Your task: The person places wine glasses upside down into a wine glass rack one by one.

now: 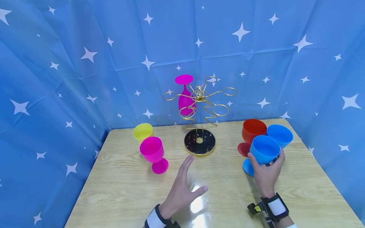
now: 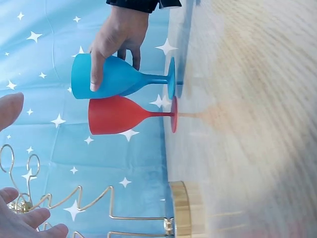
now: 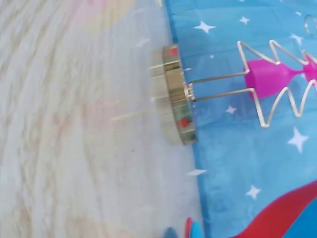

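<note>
My right hand [image 1: 267, 177] grips the bowl of a blue goblet [image 1: 265, 151], thumb on its left side and fingers on its right. The goblet is upright, its foot at or just above the table. A red goblet [image 1: 253, 129] stands close behind it, with a second blue goblet [image 1: 281, 136] at the back right. My left hand [image 1: 181, 190] hovers in front of the gold rack's round black base [image 1: 199, 147], fingers extended, thumb apart, holding nothing. One magenta goblet [image 1: 186, 101] hangs upside down on the rack's back left.
To the left stand an upright magenta goblet [image 1: 152, 150] and, behind it, a yellow goblet [image 1: 143, 131]. The rack's bent gold wires [image 1: 220, 109] spread outward in several rings. Behind the wooden table [image 1: 114, 190] hangs a blue star-patterned cloth [image 1: 119, 38].
</note>
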A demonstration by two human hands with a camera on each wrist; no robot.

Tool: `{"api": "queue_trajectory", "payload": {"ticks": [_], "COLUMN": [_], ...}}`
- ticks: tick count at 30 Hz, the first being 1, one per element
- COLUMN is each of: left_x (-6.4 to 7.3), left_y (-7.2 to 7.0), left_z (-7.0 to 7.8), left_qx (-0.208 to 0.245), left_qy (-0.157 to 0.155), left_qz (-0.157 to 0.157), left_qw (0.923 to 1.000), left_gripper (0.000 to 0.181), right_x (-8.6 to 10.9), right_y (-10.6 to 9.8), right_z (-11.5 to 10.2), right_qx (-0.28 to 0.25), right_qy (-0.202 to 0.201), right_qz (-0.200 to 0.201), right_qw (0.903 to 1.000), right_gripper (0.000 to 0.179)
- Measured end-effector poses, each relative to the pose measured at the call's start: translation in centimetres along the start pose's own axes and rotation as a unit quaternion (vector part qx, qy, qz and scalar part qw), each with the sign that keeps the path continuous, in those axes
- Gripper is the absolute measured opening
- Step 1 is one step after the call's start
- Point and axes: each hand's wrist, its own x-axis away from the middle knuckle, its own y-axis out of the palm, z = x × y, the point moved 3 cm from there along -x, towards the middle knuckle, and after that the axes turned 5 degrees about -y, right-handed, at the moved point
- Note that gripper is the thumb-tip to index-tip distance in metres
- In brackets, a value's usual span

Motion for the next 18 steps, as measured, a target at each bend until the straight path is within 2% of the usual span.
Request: {"api": "queue_trajectory", "payload": {"ticks": [6,14,18], "left_x": [-0.6,-1.2,-1.4], "left_y": [-0.7,-1.1,-1.2], "left_z": [0.6,1.5,1.9], "left_qx": [0.019,0.034,0.049], "left_qy": [-0.005,0.005,0.000], "left_qz": [-0.001,0.004,0.003], "left_qw": [0.9998,0.9994,0.9988], "left_gripper": [0.102,0.108,0.110], "right_x": [0.3,0.9,1.3], "right_y": [-0.4,-0.3,-0.1], "right_z": [-2.0,-5.2,-6.7], "right_qx": [-0.001,0.008,0.007], "right_qy": [0.002,-0.019,-0.031], "right_qz": [-0.025,-0.056,-0.077], "right_qw": [0.9997,0.9982,0.9965], "right_gripper": [0.097,0.097,0.095]}}
